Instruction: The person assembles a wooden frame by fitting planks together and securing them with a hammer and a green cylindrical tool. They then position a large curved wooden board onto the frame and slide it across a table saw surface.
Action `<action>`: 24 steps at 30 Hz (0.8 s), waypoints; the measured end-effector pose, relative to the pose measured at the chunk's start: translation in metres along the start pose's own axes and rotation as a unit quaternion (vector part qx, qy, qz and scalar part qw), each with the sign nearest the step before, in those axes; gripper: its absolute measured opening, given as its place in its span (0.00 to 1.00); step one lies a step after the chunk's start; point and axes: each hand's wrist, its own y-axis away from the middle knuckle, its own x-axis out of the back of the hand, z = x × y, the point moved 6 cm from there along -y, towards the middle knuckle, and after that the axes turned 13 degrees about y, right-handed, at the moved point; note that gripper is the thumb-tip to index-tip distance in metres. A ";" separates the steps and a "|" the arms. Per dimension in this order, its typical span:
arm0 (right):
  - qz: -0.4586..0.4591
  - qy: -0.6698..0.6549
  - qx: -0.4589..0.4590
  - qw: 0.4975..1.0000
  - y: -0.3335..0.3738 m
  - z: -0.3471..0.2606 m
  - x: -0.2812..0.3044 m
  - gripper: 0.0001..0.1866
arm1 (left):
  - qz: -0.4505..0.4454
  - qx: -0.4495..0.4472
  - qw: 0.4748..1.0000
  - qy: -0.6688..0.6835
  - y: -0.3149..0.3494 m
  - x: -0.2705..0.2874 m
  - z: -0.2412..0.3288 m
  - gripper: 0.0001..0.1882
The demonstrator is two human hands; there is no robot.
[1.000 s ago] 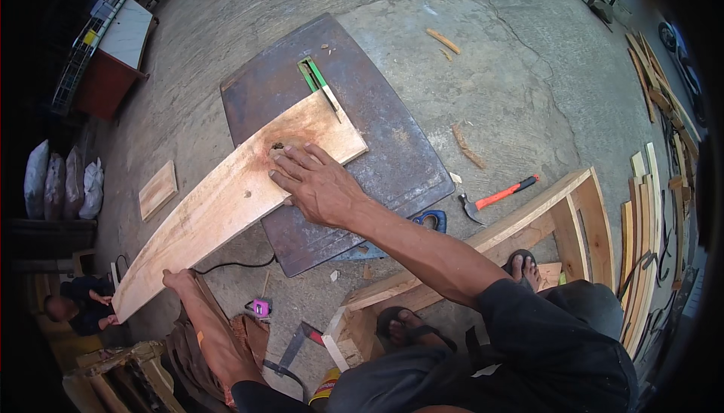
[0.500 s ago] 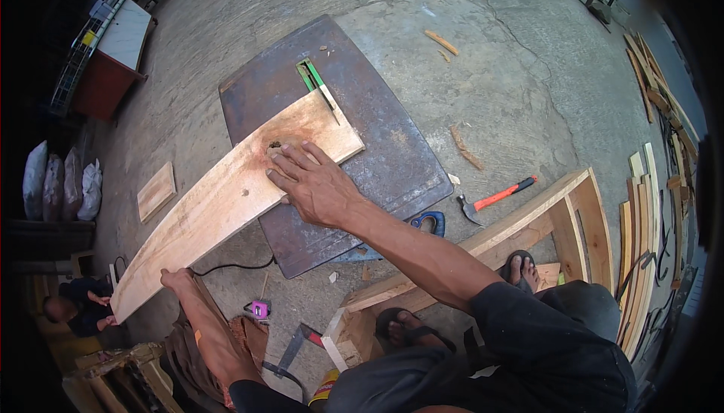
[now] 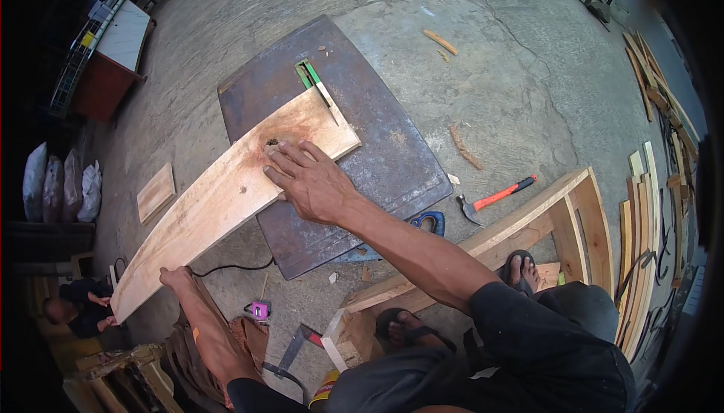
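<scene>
A long pale wooden board (image 3: 219, 187) slants from the far right to the near left, its far end over a rusty metal tabletop (image 3: 388, 138). My right hand (image 3: 313, 187) lies flat on the board's face, fingers spread beside a dark knot hole. My left hand (image 3: 177, 278) grips the near edge toward the other end, which juts past the tabletop; the fingers below are hidden. At the far end, a green slotted fitting (image 3: 309, 75) sits in the tabletop. A thin dark strip or slot runs from it along the board's end; whether it is a blade I cannot tell.
A person (image 3: 79, 303) sits at the far left. An orange-handled hammer (image 3: 501, 194) lies beside a wooden frame (image 3: 452, 251) around my feet. A pink tape measure (image 3: 259, 309) and a square (image 3: 296, 349) lie on the concrete. Stacked lumber (image 3: 639, 247) stands right.
The board has shifted very slightly left, away from the tabletop's right edge, and my right hand has moved with it. My left hand stays at nearly the same spot.
</scene>
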 end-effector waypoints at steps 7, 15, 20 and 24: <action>-0.009 -0.003 -0.010 1.000 0.003 0.008 -0.002 0.27 | 0.008 -0.006 1.000 0.021 0.066 -0.017 -0.019 0.33; 0.031 0.003 0.001 1.000 -0.006 0.001 -0.006 0.25 | -0.017 -0.008 1.000 0.025 0.003 -0.008 -0.001 0.33; 0.008 0.021 -0.008 1.000 -0.005 0.004 -0.008 0.26 | -0.003 -0.014 1.000 0.008 -0.005 -0.008 -0.014 0.32; 0.009 0.005 -0.007 1.000 -0.005 0.000 -0.008 0.26 | -0.003 -0.022 1.000 0.011 -0.007 -0.009 -0.011 0.31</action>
